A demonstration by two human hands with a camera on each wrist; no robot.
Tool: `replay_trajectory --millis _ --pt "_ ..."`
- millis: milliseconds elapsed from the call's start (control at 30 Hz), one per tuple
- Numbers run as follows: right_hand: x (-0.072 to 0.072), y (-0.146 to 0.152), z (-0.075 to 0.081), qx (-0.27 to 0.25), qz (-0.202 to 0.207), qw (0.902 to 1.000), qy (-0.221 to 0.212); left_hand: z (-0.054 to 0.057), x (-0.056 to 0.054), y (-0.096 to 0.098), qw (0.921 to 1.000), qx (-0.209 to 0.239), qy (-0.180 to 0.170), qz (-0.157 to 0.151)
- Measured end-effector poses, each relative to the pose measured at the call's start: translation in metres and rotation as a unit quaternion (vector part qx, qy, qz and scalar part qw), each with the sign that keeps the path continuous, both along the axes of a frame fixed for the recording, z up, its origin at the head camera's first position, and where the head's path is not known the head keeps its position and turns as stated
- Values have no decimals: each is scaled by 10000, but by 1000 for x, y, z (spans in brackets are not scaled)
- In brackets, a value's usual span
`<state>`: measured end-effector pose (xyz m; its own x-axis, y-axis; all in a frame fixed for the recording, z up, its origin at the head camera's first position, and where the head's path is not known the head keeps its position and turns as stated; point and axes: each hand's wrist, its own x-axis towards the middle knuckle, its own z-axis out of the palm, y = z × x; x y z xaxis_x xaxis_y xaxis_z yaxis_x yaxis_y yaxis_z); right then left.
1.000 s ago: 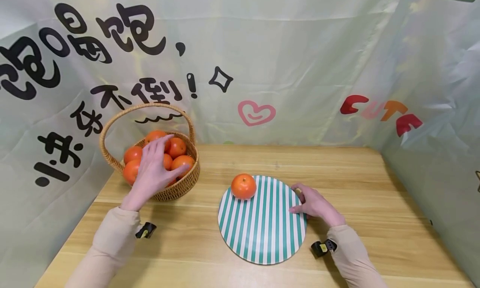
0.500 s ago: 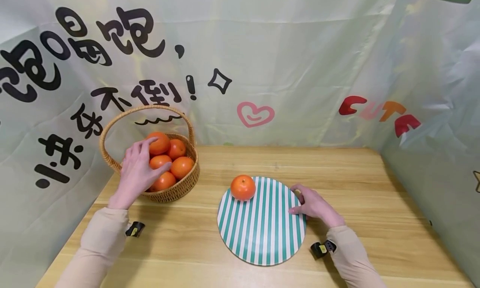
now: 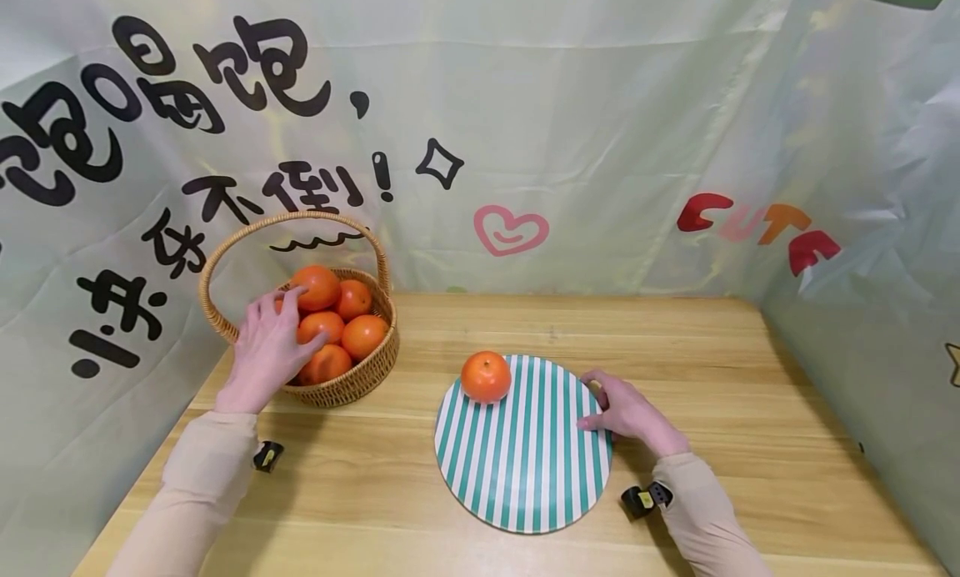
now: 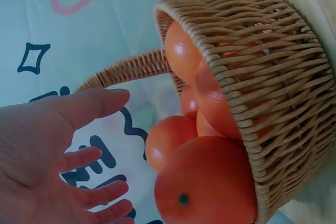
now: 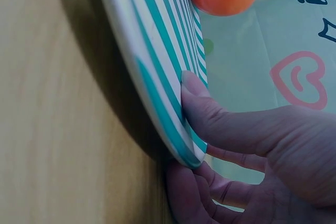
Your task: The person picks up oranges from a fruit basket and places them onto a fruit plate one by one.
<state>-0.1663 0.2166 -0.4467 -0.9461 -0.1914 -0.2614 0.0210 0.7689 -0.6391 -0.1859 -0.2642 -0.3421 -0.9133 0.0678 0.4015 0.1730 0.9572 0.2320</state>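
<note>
A wicker basket with a tall handle holds several oranges. Over its left side hovers my left hand, fingers spread and slightly bent. The left wrist view shows that hand with nothing in its grasp, apart from the large near orange. One orange under the fingers is mostly hidden in the head view. A round plate with green and white stripes carries a single orange at its upper left. My right hand pinches the plate's right rim, thumb on top and fingers beneath.
Both things stand on a wooden table. A pale printed cloth hangs at the back and sides, and the basket's handle arches up in front of it. Bare wood lies between basket and plate.
My left hand has moved left and down across the basket, from over its middle to its left side, uncovering more oranges. The right hand keeps its hold on the plate.
</note>
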Motion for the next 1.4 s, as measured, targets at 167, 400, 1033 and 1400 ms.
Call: replay_trajectory --millis 167,400,1033,1400 --pt "-1 -1 -1 33 -57 10000 -63 -1 -2 -2 9995 48 -310 37" --pt "0 0 0 24 -32 10000 -10 -4 -5 -7 9961 94 -860 146" --pt "-1 1 0 -39 30 10000 73 -12 -9 -22 9927 49 -1199 126" --pt "-1 0 -1 -44 13 10000 66 -16 -7 -27 9939 20 -1101 31"
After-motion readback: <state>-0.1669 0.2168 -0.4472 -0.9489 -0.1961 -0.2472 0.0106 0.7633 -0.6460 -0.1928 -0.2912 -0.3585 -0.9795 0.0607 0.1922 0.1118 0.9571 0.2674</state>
